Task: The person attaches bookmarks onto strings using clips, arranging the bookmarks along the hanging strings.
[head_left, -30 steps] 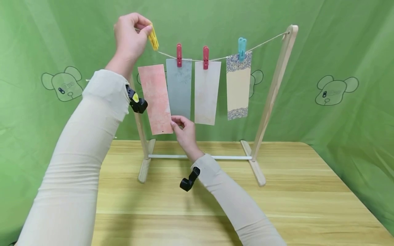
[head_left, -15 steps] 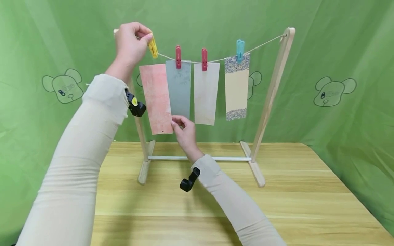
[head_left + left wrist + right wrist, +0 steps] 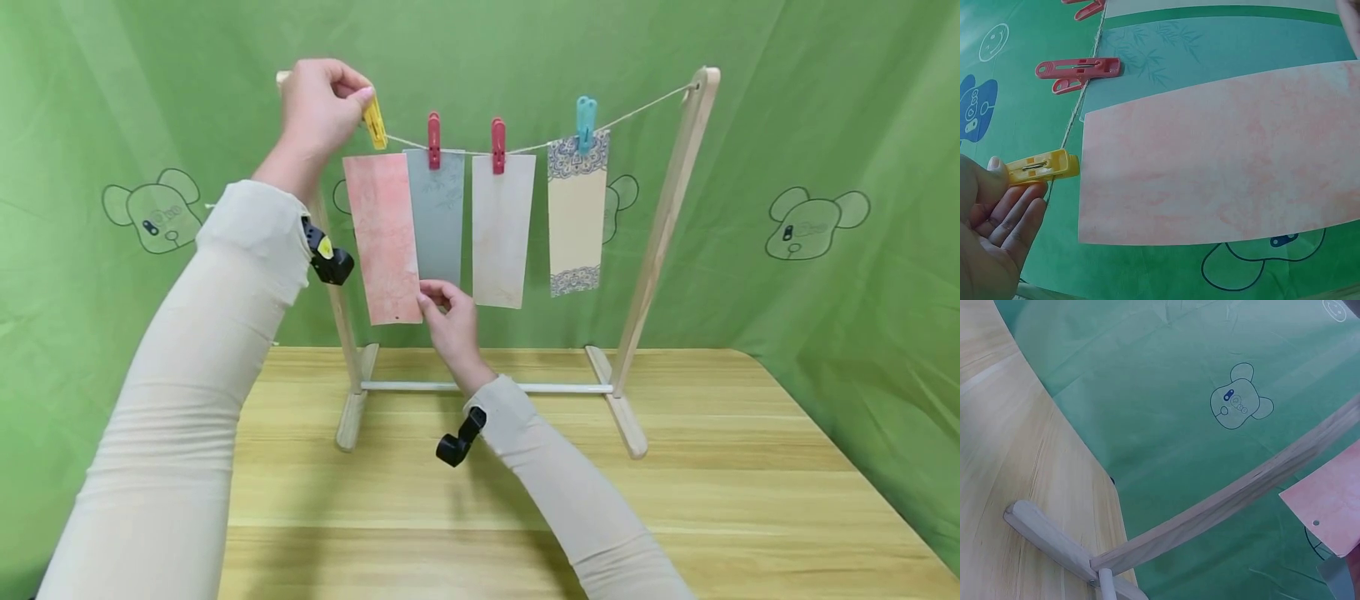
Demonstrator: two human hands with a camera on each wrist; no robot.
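Observation:
In the head view my left hand [image 3: 322,104] pinches a yellow clothespin [image 3: 375,125] at the left part of the string [image 3: 641,108]. A pink paper card [image 3: 382,242] stands just under the clothespin's tip, its top edge slightly below the string. My right hand [image 3: 452,325] pinches this card by its lower right edge. In the left wrist view, the tip of the yellow clothespin [image 3: 1044,167] is right at the card's end, beside the string. Part of the blue-grey card [image 3: 438,217] lies hidden behind the pink one.
Red clothespins [image 3: 434,142] hold the blue-grey card and a whitish card [image 3: 502,233] on the string. A turquoise clothespin [image 3: 586,125] holds a cream patterned card [image 3: 576,221]. The string spans a wooden stand [image 3: 667,225] on a wooden table [image 3: 712,467], before a green cloth [image 3: 825,125].
My left hand has come down with the yellow clothespin, closer to the pink card's top. The pink card has shifted slightly up and to the right in my right hand.

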